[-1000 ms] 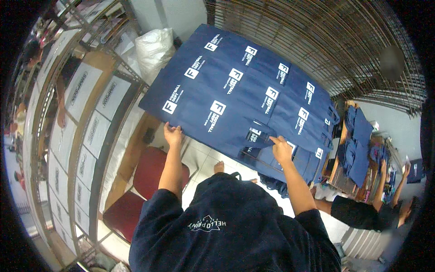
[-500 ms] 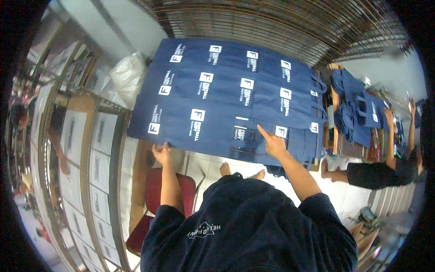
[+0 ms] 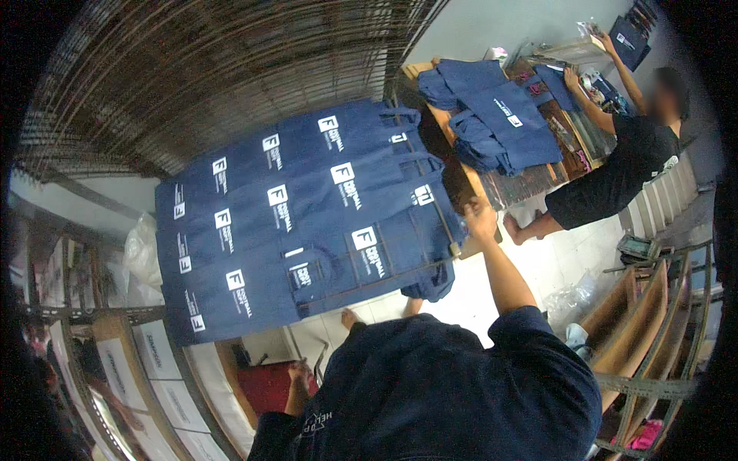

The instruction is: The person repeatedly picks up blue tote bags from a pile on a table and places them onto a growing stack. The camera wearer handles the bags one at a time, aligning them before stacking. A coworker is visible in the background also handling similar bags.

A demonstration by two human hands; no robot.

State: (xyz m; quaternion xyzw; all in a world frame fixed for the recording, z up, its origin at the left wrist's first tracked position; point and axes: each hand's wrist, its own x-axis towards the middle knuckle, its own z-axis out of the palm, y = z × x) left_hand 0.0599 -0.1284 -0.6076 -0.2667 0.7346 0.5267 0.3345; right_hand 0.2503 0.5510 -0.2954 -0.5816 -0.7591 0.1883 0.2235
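Navy blue fabric bags (image 3: 246, 246) with white printed patches lie in overlapping rows on a metal rack, whose near right corner (image 3: 455, 250) shows bare. My right hand (image 3: 481, 220) is at the rack's right edge, just beyond that corner; its fingers are loosely bent and apart, and I see nothing held. Whether it touches the frame is hard to make out. My left hand (image 3: 298, 372) hangs low in front of the rack, over a red chair (image 3: 269, 386). Its fingers look loosely spread, with nothing in them. At the right end, bag handles (image 3: 401, 117) stick out.
A wooden table (image 3: 469, 180) at right bears more navy bags (image 3: 503, 115). Beside it a person in black (image 3: 630, 165) reaches over a work surface. Stacked wire racks (image 3: 231, 69) stand behind. Boxes (image 3: 173, 396) line the left; wooden shelving (image 3: 630, 323) stands at lower right.
My view has turned to the right. My right hand has left the printed bags, no longer pointing, and moved to the rack's right edge. My left hand has dropped away from the near edge.
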